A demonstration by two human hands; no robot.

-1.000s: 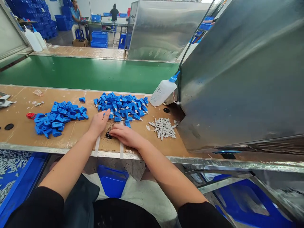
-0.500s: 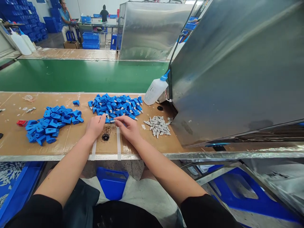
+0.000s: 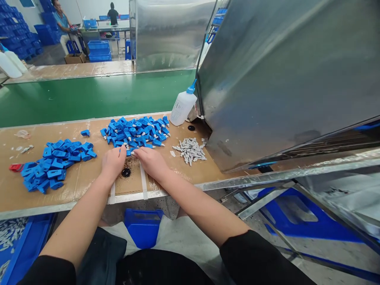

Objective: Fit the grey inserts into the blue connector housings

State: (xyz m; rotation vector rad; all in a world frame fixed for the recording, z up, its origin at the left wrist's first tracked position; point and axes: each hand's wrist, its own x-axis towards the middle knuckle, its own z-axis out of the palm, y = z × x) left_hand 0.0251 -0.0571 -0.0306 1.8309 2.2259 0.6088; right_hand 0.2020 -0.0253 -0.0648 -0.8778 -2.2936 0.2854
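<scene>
My left hand (image 3: 114, 162) is closed, its fingertips pinched at a small blue plastic part (image 3: 128, 152). From the other side, my right hand (image 3: 151, 161) has its fingers pressed together at the whitish tip of that part. The fingers hide much of the detail there. Just beyond both hands lies a pile of blue plastic parts with whitish tips (image 3: 135, 130). Another heap of blue plastic parts (image 3: 56, 164) spreads out to the left. To the right of my right hand is a pile of small grey pieces (image 3: 190, 150).
A white squeeze bottle with a blue nozzle (image 3: 183, 107) leans by a large metal housing (image 3: 282, 87). Behind the bench runs a green belt (image 3: 89, 97). A red part (image 3: 16, 168) lies far left, and a black disc (image 3: 126, 172) sits between my forearms.
The camera view has turned slightly, shifting the bench leftward in the picture. Both hands stay close together in front of the blue pile, still pinching at the same spot.
</scene>
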